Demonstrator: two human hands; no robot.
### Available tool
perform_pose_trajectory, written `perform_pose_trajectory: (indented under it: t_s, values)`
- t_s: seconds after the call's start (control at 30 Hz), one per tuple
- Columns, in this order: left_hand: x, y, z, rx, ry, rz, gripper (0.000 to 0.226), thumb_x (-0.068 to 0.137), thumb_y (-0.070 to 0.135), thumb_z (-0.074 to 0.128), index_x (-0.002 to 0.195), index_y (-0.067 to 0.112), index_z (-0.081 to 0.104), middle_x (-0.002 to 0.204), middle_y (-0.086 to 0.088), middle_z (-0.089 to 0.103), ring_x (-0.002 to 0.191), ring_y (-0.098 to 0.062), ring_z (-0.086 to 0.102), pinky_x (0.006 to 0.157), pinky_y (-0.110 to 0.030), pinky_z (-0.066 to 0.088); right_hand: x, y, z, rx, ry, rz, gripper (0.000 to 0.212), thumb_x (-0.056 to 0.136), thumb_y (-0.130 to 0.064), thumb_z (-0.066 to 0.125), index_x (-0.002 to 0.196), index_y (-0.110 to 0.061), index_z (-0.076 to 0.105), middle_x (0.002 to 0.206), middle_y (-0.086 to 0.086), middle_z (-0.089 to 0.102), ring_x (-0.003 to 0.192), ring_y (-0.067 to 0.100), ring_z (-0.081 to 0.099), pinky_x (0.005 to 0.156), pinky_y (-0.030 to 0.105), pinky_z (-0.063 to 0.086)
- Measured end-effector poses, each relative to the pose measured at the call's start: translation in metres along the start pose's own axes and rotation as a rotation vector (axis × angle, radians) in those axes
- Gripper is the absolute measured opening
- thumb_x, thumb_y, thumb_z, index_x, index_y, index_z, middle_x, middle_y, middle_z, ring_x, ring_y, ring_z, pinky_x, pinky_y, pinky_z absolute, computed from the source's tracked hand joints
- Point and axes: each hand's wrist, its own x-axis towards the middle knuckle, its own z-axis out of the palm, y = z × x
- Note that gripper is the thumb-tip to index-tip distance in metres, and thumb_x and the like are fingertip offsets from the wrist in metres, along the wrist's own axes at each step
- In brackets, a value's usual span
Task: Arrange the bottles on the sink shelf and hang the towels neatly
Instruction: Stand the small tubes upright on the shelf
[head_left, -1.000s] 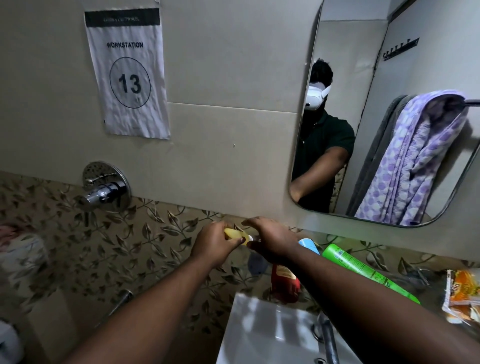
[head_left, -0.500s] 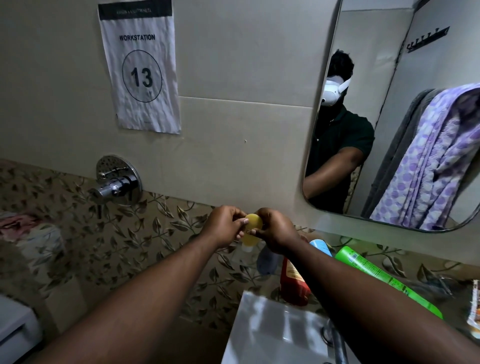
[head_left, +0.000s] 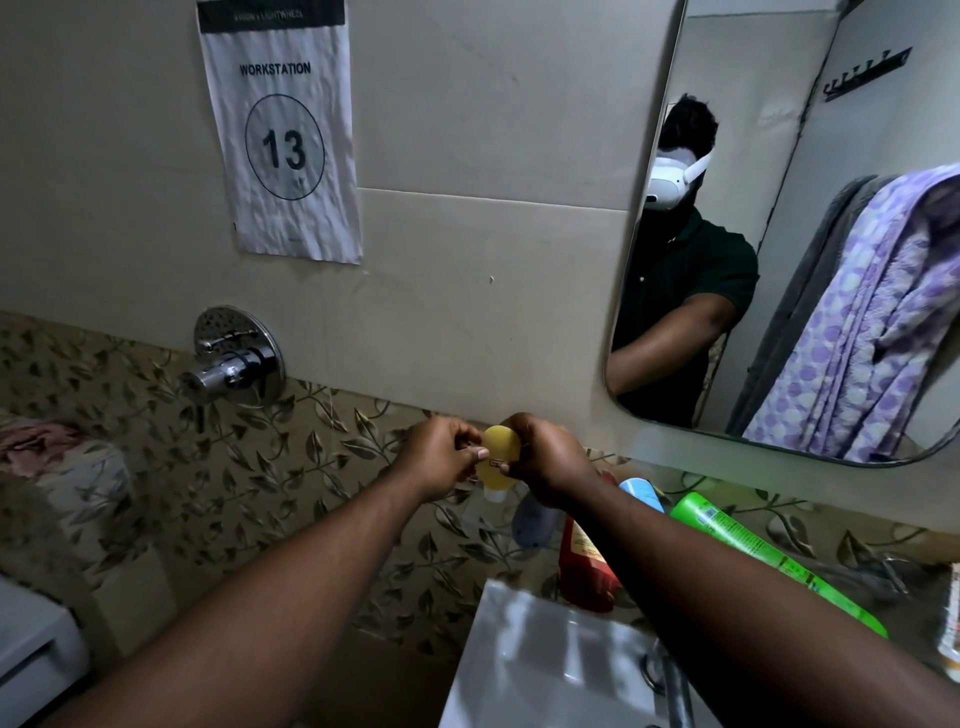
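Note:
A small yellow bottle (head_left: 500, 460) with a white cap at its lower end is held upright between both hands, just under the mirror's left corner. My left hand (head_left: 439, 457) pinches its left side and my right hand (head_left: 550, 460) grips its right side. Behind my right forearm stand a red bottle (head_left: 584, 569), a pale blue bottle (head_left: 641, 493) and a bluish-grey bottle (head_left: 530, 525). A long green tube (head_left: 769, 556) lies tilted to the right. A purple patterned towel (head_left: 878, 332) and a grey towel (head_left: 810, 306) show only as reflections in the mirror.
The white sink (head_left: 550, 665) with its tap (head_left: 675, 686) lies below my arms. A chrome wall valve (head_left: 234, 358) sticks out at the left. A workstation 13 sign (head_left: 283, 130) hangs on the tiles. An orange packet (head_left: 953, 618) sits at the right edge, pink cloth (head_left: 47, 441) at far left.
The yellow bottle has turned from lying flat between my hands to upright with its broad face toward me. Both hands rose a little; the view shifted left.

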Motion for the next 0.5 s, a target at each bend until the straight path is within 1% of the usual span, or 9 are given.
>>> perform_pose_trajectory:
  t_s: [0.07, 0.1, 0.2, 0.27, 0.3, 0.33, 0.4, 0.43, 0.5]
  values:
    - [-0.001, -0.006, 0.000, -0.015, 0.012, -0.028, 0.028, 0.090, 0.017, 0.078, 0.116, 0.017, 0.070, 0.087, -0.007, 0.075, 0.081, -0.024, 0.075, 0.073, -0.041, 0.065, 0.000, 0.003, -0.004, 0.002, -0.026, 0.027, 0.055, 0.079, -0.009, 0.081, 0.128, -0.023, 0.059, 0.122, 0.002, 0.069, 0.108, 0.023, 0.065, 0.088, 0.039, 0.057]
    - [-0.004, -0.007, 0.001, 0.001, 0.034, -0.033, 0.029, 0.089, 0.021, 0.080, 0.115, 0.018, 0.068, 0.085, -0.007, 0.073, 0.078, -0.023, 0.073, 0.069, -0.039, 0.062, -0.001, 0.004, -0.007, 0.007, -0.041, 0.048, 0.061, 0.080, -0.002, 0.077, 0.133, -0.021, 0.056, 0.124, 0.003, 0.068, 0.109, 0.023, 0.065, 0.091, 0.041, 0.058]
    - [-0.021, -0.008, 0.005, 0.154, 0.241, 0.034, 0.022, 0.090, 0.039, 0.075, 0.098, 0.023, 0.062, 0.080, 0.004, 0.065, 0.071, -0.013, 0.062, 0.060, -0.027, 0.047, -0.003, 0.012, -0.020, 0.008, -0.047, 0.089, 0.070, 0.079, 0.012, 0.067, 0.141, -0.018, 0.051, 0.128, 0.003, 0.065, 0.112, 0.021, 0.064, 0.092, 0.038, 0.058]
    - [-0.043, -0.005, 0.012, 0.266, 0.312, 0.171, 0.023, 0.093, 0.046, 0.069, 0.091, 0.027, 0.056, 0.083, 0.010, 0.060, 0.072, -0.007, 0.057, 0.056, -0.024, 0.040, -0.006, 0.019, -0.031, -0.009, -0.022, 0.098, 0.068, 0.079, 0.014, 0.064, 0.138, -0.017, 0.052, 0.127, 0.003, 0.065, 0.112, 0.021, 0.064, 0.090, 0.038, 0.058]
    - [-0.053, -0.005, 0.016, 0.335, 0.277, 0.273, 0.023, 0.093, 0.049, 0.067, 0.095, 0.029, 0.055, 0.090, 0.011, 0.060, 0.076, -0.006, 0.056, 0.057, -0.023, 0.040, -0.008, 0.023, -0.035, -0.011, -0.004, 0.102, 0.066, 0.079, 0.014, 0.062, 0.136, -0.017, 0.054, 0.126, 0.003, 0.066, 0.110, 0.022, 0.065, 0.088, 0.038, 0.058]
    - [-0.062, -0.005, 0.022, 0.424, 0.212, 0.394, 0.028, 0.092, 0.054, 0.065, 0.105, 0.031, 0.056, 0.100, 0.011, 0.060, 0.084, -0.007, 0.058, 0.061, -0.022, 0.044, -0.009, 0.026, -0.040, -0.007, 0.015, 0.110, 0.063, 0.079, 0.014, 0.060, 0.134, -0.018, 0.055, 0.124, 0.003, 0.067, 0.106, 0.021, 0.065, 0.084, 0.036, 0.058]
    - [-0.072, -0.014, 0.034, 0.666, 0.070, 0.610, 0.058, 0.085, 0.062, 0.069, 0.130, 0.030, 0.053, 0.125, 0.005, 0.061, 0.104, -0.012, 0.062, 0.076, -0.025, 0.055, -0.013, 0.030, -0.047, -0.009, 0.047, 0.114, 0.061, 0.078, 0.013, 0.056, 0.131, -0.017, 0.057, 0.121, 0.003, 0.068, 0.100, 0.020, 0.065, 0.080, 0.031, 0.056]
    - [-0.073, -0.019, 0.040, 0.787, 0.048, 0.704, 0.071, 0.078, 0.061, 0.076, 0.136, 0.028, 0.051, 0.132, 0.001, 0.062, 0.109, -0.015, 0.064, 0.079, -0.027, 0.059, -0.014, 0.031, -0.051, -0.016, 0.062, 0.110, 0.060, 0.078, 0.012, 0.055, 0.130, -0.018, 0.058, 0.119, 0.003, 0.068, 0.099, 0.019, 0.065, 0.081, 0.031, 0.056]
    - [-0.076, -0.021, 0.050, 0.913, 0.050, 0.811, 0.085, 0.062, 0.052, 0.091, 0.134, 0.025, 0.055, 0.131, -0.005, 0.066, 0.104, -0.019, 0.069, 0.074, -0.030, 0.061, -0.017, 0.031, -0.056, -0.017, 0.089, 0.097, 0.058, 0.078, 0.010, 0.056, 0.130, -0.018, 0.058, 0.116, 0.002, 0.069, 0.098, 0.018, 0.066, 0.086, 0.035, 0.057]
